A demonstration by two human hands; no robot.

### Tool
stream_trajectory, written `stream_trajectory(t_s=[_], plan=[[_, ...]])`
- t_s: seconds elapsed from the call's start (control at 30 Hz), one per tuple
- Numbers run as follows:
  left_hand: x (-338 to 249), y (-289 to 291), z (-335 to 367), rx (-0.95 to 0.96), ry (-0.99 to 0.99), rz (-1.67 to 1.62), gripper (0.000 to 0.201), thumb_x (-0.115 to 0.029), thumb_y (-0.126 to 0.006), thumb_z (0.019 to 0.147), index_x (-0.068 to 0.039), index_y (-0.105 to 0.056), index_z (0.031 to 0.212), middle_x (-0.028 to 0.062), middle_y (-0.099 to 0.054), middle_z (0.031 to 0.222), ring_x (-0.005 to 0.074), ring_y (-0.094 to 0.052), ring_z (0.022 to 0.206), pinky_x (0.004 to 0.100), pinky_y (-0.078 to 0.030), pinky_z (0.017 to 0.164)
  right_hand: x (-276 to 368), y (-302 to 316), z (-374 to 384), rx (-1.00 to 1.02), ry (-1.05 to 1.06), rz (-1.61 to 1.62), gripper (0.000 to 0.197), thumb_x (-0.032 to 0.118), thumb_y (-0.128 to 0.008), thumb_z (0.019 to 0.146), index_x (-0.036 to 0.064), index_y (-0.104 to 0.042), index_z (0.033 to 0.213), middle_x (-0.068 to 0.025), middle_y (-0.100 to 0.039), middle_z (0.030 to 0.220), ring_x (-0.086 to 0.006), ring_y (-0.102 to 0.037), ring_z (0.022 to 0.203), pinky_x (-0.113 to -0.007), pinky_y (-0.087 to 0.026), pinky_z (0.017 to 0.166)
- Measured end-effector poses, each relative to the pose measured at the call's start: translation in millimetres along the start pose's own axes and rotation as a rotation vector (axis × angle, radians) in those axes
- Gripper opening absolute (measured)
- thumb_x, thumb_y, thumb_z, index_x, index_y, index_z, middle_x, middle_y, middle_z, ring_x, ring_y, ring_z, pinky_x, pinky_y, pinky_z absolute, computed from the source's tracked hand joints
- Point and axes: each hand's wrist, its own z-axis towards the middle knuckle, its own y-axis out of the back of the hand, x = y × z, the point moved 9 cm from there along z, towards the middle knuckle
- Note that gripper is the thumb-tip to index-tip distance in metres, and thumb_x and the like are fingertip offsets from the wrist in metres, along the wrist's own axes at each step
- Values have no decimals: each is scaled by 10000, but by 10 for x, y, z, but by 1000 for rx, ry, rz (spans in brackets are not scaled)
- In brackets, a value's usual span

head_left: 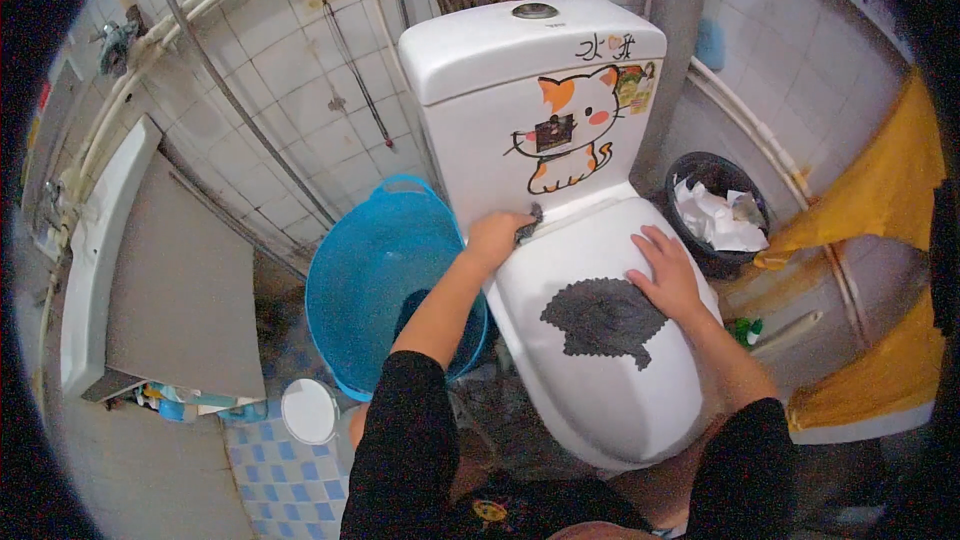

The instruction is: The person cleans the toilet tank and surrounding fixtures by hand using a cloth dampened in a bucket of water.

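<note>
A white toilet stands in front of me, its lid (560,252) down and its tank (490,130) bearing a cartoon cat sticker (575,130). At the back left of the lid, near the hinge, my left hand (495,242) is closed on a bunched dark grey cloth (527,228). My right hand (668,275) lies on the right side of the lid with its fingers spread. Just left of its palm, a second dark grey cloth (602,320) with zigzag edges is spread on the lid.
Left of the toilet stands a large blue tub (350,250), with a small white round lid or container (310,411) near it. A black bin (725,250) of crumpled paper is at the right, beside hanging yellow cloth (865,185). A washbasin (95,270) projects at the far left.
</note>
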Motion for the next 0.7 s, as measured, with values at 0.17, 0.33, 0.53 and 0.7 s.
stream_trajectory(t_s=[0.17,0.33,0.53,0.7], plan=[[-23,43,-87,81,-54,-43,490,2,-584,781,-177,-636,1234,166,-660,1123,390,-648,919,443,-511,825,-38,27,-8,12,33,-45,609,425,-650,850,75,-520,1332,-159,-414,1437,-334,-376,1346,-509,-284,1111],[334,249,-631,-103,191,-749,562,71,-539,813,-115,-518,1343,171,-590,1222,285,-641,1007,338,-534,741,-50,26,338,193,-51,18,476,377,-646,851,41,-613,1187,-185,-538,1304,-337,-505,1214,-408,-400,1035],[-6,404,-1318,-450,184,-278,558,-30,-604,851,6,-427,1379,238,-458,1346,380,-486,1205,447,-402,1015,1215,-143,909,137,345,-72,277,256,-639,818,29,-684,970,-154,-664,1009,-327,-629,968,-425,-498,879],[-315,-42,-1258,4,319,-316,720,-276,-579,910,40,-239,1461,294,-301,1472,454,-303,1359,540,-265,1104,1769,-793,1276,223,400,52,280,265,-641,816,45,-683,984,-137,-670,1013,-332,-632,963,-438,-510,842]])
